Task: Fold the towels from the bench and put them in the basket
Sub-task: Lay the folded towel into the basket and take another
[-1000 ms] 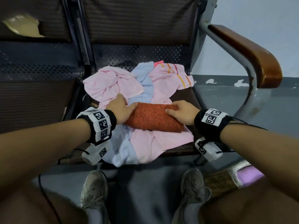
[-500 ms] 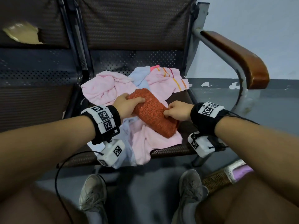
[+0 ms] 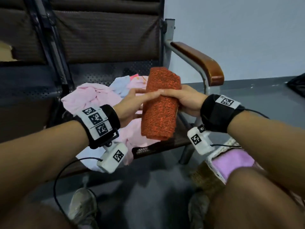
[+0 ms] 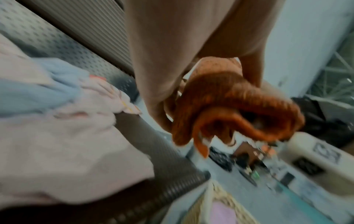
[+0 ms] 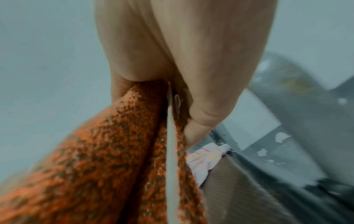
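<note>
Orange towel, folded, stands long axis twelve-to-six above the bench, clasped by right hand; left hand seemingly flat-fingered against it; basket, five o'clock, is nearer the right.

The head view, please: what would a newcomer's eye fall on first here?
The folded orange towel, held above the bench seat between the right hand and the left hand. Behind it, a heap of pink and blue towels lies on the seat, and a basket holding a purple towel stands at lower right.
</note>
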`<state>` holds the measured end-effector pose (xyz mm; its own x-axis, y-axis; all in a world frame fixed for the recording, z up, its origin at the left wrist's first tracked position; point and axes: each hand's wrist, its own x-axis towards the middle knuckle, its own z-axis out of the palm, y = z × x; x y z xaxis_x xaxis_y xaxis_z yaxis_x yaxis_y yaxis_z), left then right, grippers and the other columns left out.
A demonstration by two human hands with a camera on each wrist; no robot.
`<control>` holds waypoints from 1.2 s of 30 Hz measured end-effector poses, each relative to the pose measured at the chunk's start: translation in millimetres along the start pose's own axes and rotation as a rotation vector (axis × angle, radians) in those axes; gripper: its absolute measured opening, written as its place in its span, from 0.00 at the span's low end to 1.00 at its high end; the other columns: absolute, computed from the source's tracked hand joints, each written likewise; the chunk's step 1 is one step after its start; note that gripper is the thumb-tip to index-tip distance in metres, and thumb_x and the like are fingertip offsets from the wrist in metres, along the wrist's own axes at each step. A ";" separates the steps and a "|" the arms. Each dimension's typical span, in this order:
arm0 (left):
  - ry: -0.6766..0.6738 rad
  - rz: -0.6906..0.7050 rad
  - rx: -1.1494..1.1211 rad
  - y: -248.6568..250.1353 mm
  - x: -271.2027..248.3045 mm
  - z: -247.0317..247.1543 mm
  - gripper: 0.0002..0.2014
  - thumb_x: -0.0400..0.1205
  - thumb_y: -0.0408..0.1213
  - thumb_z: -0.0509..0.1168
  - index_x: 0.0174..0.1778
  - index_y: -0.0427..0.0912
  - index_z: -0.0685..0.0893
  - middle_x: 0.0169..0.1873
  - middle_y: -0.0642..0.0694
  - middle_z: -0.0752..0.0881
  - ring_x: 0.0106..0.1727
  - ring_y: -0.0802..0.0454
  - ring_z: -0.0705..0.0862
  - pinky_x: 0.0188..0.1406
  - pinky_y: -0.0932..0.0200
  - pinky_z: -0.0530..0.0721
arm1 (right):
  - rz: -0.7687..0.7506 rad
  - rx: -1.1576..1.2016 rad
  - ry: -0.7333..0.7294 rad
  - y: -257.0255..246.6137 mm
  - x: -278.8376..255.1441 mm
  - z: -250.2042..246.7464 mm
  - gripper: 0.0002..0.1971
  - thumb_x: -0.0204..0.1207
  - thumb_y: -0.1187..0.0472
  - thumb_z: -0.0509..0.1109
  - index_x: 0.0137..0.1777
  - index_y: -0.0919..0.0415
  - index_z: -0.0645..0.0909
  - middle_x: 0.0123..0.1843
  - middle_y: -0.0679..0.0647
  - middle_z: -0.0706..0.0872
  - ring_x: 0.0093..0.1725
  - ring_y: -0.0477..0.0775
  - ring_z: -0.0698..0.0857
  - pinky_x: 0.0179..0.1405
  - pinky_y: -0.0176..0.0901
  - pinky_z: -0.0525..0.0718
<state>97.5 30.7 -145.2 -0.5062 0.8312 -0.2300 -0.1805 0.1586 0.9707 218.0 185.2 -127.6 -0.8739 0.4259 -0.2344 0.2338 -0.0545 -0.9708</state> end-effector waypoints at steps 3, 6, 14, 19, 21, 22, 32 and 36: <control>-0.208 -0.061 0.094 -26.7 2.8 49.4 0.33 0.70 0.42 0.79 0.70 0.41 0.76 0.62 0.42 0.89 0.60 0.45 0.89 0.59 0.47 0.88 | 0.057 0.117 0.074 18.2 -28.7 -46.1 0.23 0.77 0.57 0.76 0.71 0.61 0.81 0.63 0.57 0.90 0.62 0.56 0.90 0.57 0.49 0.89; -0.338 -0.072 0.107 -51.2 17.3 109.4 0.22 0.77 0.27 0.74 0.68 0.35 0.80 0.60 0.39 0.89 0.57 0.47 0.90 0.59 0.53 0.88 | 0.125 0.180 0.147 51.1 -64.6 -99.3 0.23 0.76 0.55 0.75 0.70 0.60 0.82 0.65 0.58 0.90 0.64 0.57 0.88 0.60 0.50 0.88; -0.535 -0.243 0.245 -133.4 55.3 285.3 0.20 0.78 0.33 0.76 0.66 0.37 0.83 0.59 0.39 0.90 0.59 0.40 0.90 0.65 0.42 0.85 | 0.247 0.473 0.581 174.8 -180.3 -227.5 0.16 0.82 0.58 0.65 0.66 0.60 0.83 0.55 0.55 0.90 0.52 0.52 0.90 0.57 0.49 0.90; -0.538 -0.355 0.518 -211.0 67.0 366.3 0.25 0.80 0.39 0.73 0.71 0.32 0.78 0.64 0.36 0.86 0.63 0.37 0.86 0.67 0.43 0.83 | 0.465 0.535 0.767 262.8 -220.6 -260.0 0.13 0.83 0.56 0.65 0.63 0.59 0.83 0.51 0.57 0.89 0.48 0.55 0.88 0.62 0.50 0.86; -0.584 -0.395 0.670 -234.4 72.8 384.0 0.27 0.82 0.41 0.71 0.73 0.31 0.77 0.66 0.36 0.84 0.65 0.37 0.84 0.67 0.48 0.82 | 0.529 0.583 0.789 291.4 -223.0 -265.3 0.11 0.84 0.58 0.64 0.57 0.62 0.84 0.44 0.55 0.92 0.42 0.52 0.91 0.49 0.44 0.89; -0.600 -0.389 0.786 -243.1 75.8 390.2 0.27 0.82 0.43 0.70 0.73 0.31 0.77 0.67 0.37 0.84 0.66 0.38 0.84 0.67 0.51 0.82 | 0.551 0.608 0.798 303.8 -221.9 -267.8 0.09 0.85 0.59 0.64 0.54 0.61 0.85 0.41 0.54 0.92 0.39 0.51 0.91 0.41 0.42 0.89; -0.638 -0.155 1.260 -284.0 92.1 392.7 0.27 0.85 0.47 0.66 0.75 0.35 0.75 0.72 0.36 0.80 0.71 0.38 0.78 0.74 0.47 0.72 | 0.707 0.531 0.858 352.9 -196.7 -277.2 0.19 0.79 0.66 0.74 0.69 0.69 0.81 0.63 0.65 0.89 0.61 0.63 0.89 0.64 0.63 0.85; -0.610 -0.207 1.219 -266.8 92.5 389.9 0.27 0.81 0.48 0.68 0.72 0.37 0.79 0.65 0.38 0.84 0.63 0.40 0.83 0.68 0.49 0.79 | 0.768 0.246 0.839 330.5 -194.5 -288.3 0.24 0.75 0.59 0.78 0.68 0.68 0.81 0.63 0.64 0.88 0.62 0.63 0.88 0.68 0.59 0.84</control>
<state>427.7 273.0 -398.2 -0.0579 0.7850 -0.6168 0.7998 0.4062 0.4420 588.1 344.8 -387.8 0.0403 0.6640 -0.7466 0.4101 -0.6924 -0.5936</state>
